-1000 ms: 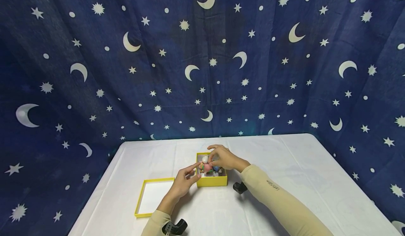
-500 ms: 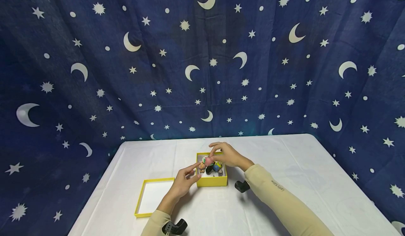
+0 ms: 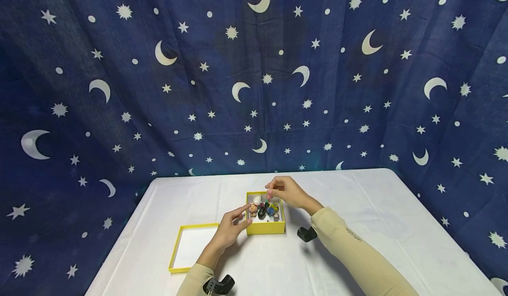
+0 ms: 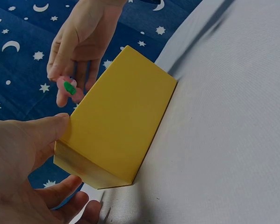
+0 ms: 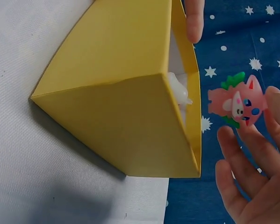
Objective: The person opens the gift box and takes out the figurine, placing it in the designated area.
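My right hand (image 3: 291,193) pinches a small pink animal figurine (image 5: 248,99) with green leafy tufts and blue eyes, just above the far right part of an open yellow box (image 3: 265,228). My left hand (image 3: 229,229) rests against the box's left end, thumb at the front corner and extended index finger at the left rim. Inside lie a white figurine (image 3: 257,200), an orange-tan one (image 3: 252,210), a black one (image 3: 262,211), a blue-and-yellow one (image 3: 273,209) and a small grey one (image 3: 276,217).
A yellow-rimmed box lid (image 3: 194,247) lies inside up, left of the box and partly behind the left forearm. White cloth covers the table (image 3: 337,194). A dark blue curtain (image 3: 222,110) with moons and stars hangs behind.
The right hand has lifted the pink figurine up and to the right from among the others, uncovering the black and blue-and-yellow ones. The left hand has stayed put.
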`<state>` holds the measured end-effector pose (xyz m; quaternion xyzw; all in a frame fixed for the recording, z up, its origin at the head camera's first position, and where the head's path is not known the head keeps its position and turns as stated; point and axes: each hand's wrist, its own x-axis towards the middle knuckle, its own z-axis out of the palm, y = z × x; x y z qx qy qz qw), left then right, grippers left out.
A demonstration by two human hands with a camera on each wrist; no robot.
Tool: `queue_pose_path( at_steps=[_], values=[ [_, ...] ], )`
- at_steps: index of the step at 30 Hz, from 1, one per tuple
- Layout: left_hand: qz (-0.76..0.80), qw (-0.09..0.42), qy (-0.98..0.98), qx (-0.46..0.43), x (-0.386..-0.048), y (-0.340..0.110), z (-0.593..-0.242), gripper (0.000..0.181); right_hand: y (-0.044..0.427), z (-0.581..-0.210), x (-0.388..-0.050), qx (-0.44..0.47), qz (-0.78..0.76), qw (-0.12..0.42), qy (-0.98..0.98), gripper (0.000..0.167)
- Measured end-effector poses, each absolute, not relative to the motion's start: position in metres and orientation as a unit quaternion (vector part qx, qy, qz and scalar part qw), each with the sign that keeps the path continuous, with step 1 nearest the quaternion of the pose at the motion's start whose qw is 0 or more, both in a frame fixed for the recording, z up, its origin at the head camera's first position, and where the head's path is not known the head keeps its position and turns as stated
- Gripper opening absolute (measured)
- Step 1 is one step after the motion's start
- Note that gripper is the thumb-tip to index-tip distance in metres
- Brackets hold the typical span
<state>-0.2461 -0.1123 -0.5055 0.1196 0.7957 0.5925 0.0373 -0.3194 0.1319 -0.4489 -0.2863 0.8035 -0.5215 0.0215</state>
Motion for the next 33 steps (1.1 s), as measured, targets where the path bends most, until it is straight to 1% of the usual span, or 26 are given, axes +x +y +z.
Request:
queue_pose_path(
  at_steps=[5,10,13,18,25,33],
  values=[
    [0.59,0.04,0.796,0.128,-0.244,-0.112,-0.501,0.048,0.135,-0.449,-0.32,-0.27,-0.536,0.038,0.799,0.015],
    [0.582,0.043,0.801,0.134,-0.245,-0.114,-0.505,0.049,0.136,-0.448,-0.319,-0.239,-0.544,0.034,0.804,0.011],
    [0.581,0.048,0.801,0.135,-0.246,-0.115,-0.506,0.049,0.136,-0.45,-0.319,-0.227,-0.555,0.033,0.799,0.012],
    [0.58,0.054,0.801,0.134,-0.247,-0.115,-0.506,0.049,0.137,-0.451,-0.318,-0.205,-0.579,0.049,0.787,0.015],
    [0.578,0.053,0.803,0.133,-0.247,-0.115,-0.506,0.049,0.14,-0.453,-0.315,-0.184,-0.617,0.057,0.763,0.014],
    [0.578,0.049,0.803,0.135,-0.246,-0.114,-0.505,0.049,0.148,-0.457,-0.316,-0.155,-0.63,0.04,0.76,0.032]
  ],
)
